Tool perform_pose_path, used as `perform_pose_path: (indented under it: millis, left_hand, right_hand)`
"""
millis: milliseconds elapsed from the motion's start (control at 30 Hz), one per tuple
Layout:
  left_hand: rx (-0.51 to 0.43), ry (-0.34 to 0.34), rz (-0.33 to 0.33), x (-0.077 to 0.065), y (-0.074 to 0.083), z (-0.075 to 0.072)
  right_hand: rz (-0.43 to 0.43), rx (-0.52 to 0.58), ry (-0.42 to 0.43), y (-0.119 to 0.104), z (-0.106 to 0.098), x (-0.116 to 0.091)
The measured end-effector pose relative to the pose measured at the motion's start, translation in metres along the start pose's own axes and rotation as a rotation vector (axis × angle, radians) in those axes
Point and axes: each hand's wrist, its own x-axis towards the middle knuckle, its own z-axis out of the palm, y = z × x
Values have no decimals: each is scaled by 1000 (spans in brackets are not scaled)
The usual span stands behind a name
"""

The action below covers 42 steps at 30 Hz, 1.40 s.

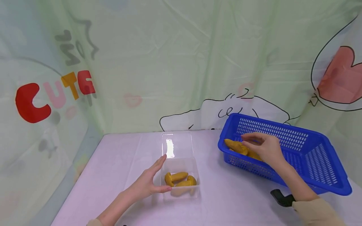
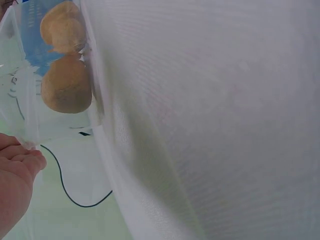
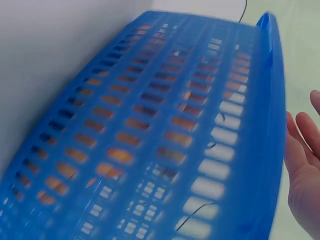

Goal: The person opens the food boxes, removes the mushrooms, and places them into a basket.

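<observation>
A clear plastic box (image 1: 181, 187) with its lid (image 1: 178, 146) folded back stands on the table. Two yellow-brown mushrooms (image 1: 179, 176) lie inside it. My left hand (image 1: 142, 185) grips the box's left side, thumb at the near rim and fingers toward the far corner. In the left wrist view its fingertips (image 2: 35, 160) meet the rim. To the right, a blue plastic basket (image 1: 299, 185) holds several yellow-brown mushrooms (image 1: 236, 146) at its left end. Just above these is my right hand (image 1: 264, 147), fingers loosely bent, nothing visible between them. Slotted basket wall hides much in the right wrist view.
A pale cloth covers the table (image 1: 113, 163). Behind and to the left hangs a printed curtain (image 1: 155, 62) with letters and drawings. Below the basket, a black curved piece (image 1: 282, 198) shows beside my right forearm.
</observation>
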Motion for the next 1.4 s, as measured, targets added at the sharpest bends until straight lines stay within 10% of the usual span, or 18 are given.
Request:
perform_pose_path:
  millis: [400,833,1167,1400]
  left_hand:
    - [-1,-3,18,1,-2,1]
    - [-11,-2,13,1,0,0]
    - [-36,-10,-5,1,0,2]
    - [-44,-9,-6,0,-2,1]
  right_hand:
    - [-129,237,-180,-36,56,13]
    - [-178,300,-566,-69,153,-1]
    - [-115,188,-728,-76,179,-3]
    - [-172,-108,-766,-78,188,-1]
